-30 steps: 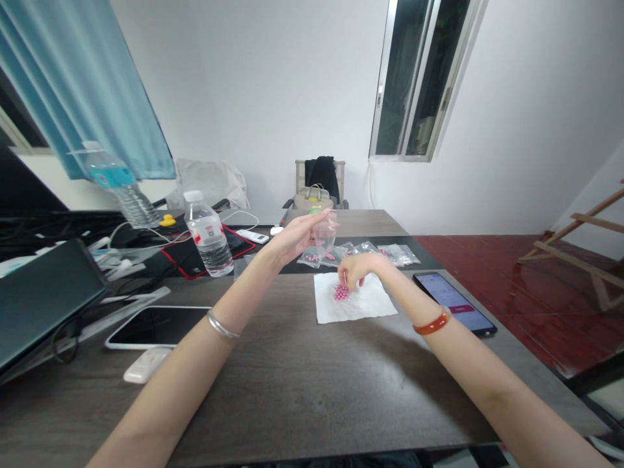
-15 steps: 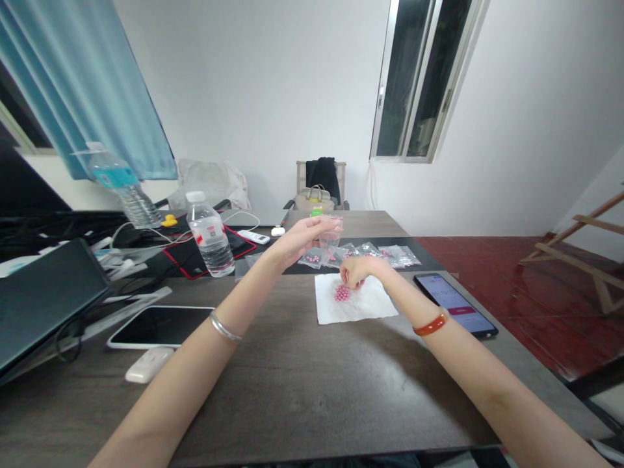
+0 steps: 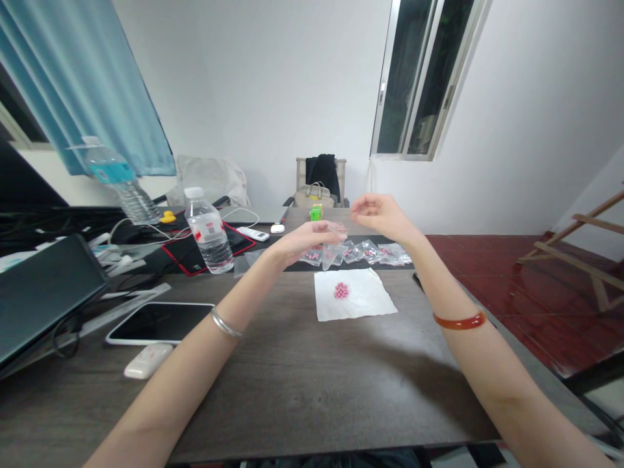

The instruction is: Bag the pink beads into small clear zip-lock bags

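My left hand (image 3: 312, 237) pinches a small clear plastic bag (image 3: 333, 253), which hangs below the fingertips above the row of bags. Just right of it and slightly higher, my right hand (image 3: 380, 213) is raised with its fingers curled together; whatever they may hold is too small to make out. Below both hands a white paper napkin (image 3: 361, 304) lies on the table, bearing a small cluster of pink beads (image 3: 342, 290). Behind the napkin are several clear bags (image 3: 370, 252) with pink beads inside.
On the left stand two water bottles (image 3: 209, 233), with a tablet (image 3: 160, 323), a white case (image 3: 148, 361) and a laptop (image 3: 49, 292) nearer. A phone (image 3: 417, 281) is mostly hidden by my right forearm. A green object (image 3: 316, 212) sits farther back.
My right hand has risen from the beads on the napkin to beside the bag, above the table. My left hand keeps its hold on the bag, a little lower in view.
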A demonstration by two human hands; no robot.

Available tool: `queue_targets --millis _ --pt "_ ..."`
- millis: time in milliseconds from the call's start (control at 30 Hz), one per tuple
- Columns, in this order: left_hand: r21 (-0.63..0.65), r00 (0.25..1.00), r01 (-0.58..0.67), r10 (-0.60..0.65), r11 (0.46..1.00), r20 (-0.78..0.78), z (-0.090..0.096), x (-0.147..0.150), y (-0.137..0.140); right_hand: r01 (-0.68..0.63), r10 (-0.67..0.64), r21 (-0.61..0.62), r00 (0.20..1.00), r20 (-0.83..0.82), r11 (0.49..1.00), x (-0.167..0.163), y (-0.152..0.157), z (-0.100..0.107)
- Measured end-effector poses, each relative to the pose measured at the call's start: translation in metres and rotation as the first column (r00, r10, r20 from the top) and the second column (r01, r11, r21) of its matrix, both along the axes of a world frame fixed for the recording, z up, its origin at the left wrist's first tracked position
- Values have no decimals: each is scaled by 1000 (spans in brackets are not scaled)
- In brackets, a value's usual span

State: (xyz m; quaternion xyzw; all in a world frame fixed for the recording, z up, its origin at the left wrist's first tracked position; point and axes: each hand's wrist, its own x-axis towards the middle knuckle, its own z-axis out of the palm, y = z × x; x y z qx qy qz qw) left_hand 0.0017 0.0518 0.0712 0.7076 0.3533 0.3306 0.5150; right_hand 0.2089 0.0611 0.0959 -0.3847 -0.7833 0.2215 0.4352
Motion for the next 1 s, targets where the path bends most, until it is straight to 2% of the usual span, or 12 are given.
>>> queue_targets --millis 200,267,367,433,533,633,733,867,1000 --pt "-15 997 68 -67 998 24 0 0 0 -123 121 -35 992 -47 992 -11 -15 7" --pt "-28 996 68 -66 997 56 1 1 -2 -115 112 -32 990 -86 993 -12 -14 7" --pt "-37 996 51 -48 998 81 3 1 -4 -24 21 -24 991 -129 999 -7 -5 4" --pt "-40 996 36 -32 999 82 4 0 -4 49 -53 -60 996 -65 997 -2 5 -3" --pt "-42 997 22 -19 999 81 5 0 -3 94 -68 -121 977 201 988 4 19 -18" --pt "-40 996 9 -6 999 87 6 0 -4 76 9 -160 883 470 984 3 29 -35" --pt "-38 996 1 3 999 90 8 0 -5 13 157 -266 779 607 964 -6 33 -49" --pt "-36 994 -5 9 999 105 9 1 -7 -89 394 -453 658 642 887 -22 32 -67" --pt "-39 993 -1 5 999 121 10 1 -8 -81 459 -530 622 635 844 -33 29 -80"
